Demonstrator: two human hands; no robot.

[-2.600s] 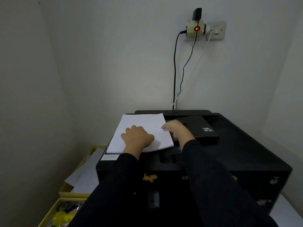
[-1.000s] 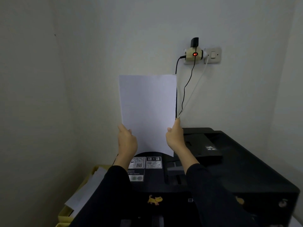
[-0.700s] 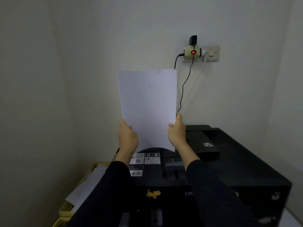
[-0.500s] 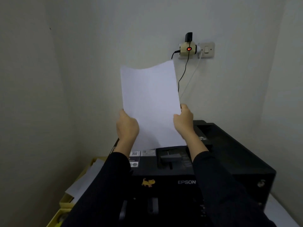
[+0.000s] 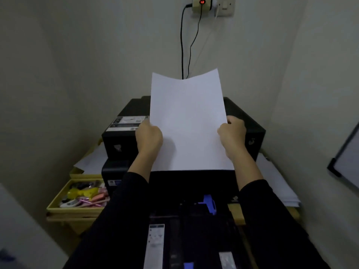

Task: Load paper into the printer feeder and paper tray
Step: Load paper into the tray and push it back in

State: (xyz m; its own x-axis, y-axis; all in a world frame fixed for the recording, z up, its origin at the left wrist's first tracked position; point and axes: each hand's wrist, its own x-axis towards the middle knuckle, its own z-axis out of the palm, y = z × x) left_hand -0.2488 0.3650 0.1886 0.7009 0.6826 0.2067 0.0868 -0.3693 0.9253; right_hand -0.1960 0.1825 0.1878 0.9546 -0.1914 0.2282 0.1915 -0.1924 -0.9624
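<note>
Left hand (image 5: 149, 139) pinches left edge of plain white paper sheet (image 5: 187, 121), fingers curled round it. Right hand (image 5: 232, 134) grips right edge, thumb on top. Sheet held in air, tilted, above black boxy printer (image 5: 252, 129); far edge bowed. Open black paper tray (image 5: 194, 230) with blue plastic guide (image 5: 209, 204) below. Yellow tray of stationery (image 5: 77, 197) left of printer. White paper stack (image 5: 277, 183) on surface, right.

One wide-angle view from the person's head, facing a room corner and tilted steeply down over a black printer (image 5: 254, 129). It is close: a sheet of paper (image 5: 186, 123) fills the centre, the pulled-out tray (image 5: 194, 235) runs off the bottom edge, and a wall socket (image 5: 225, 6) is cropped at the top.
</note>
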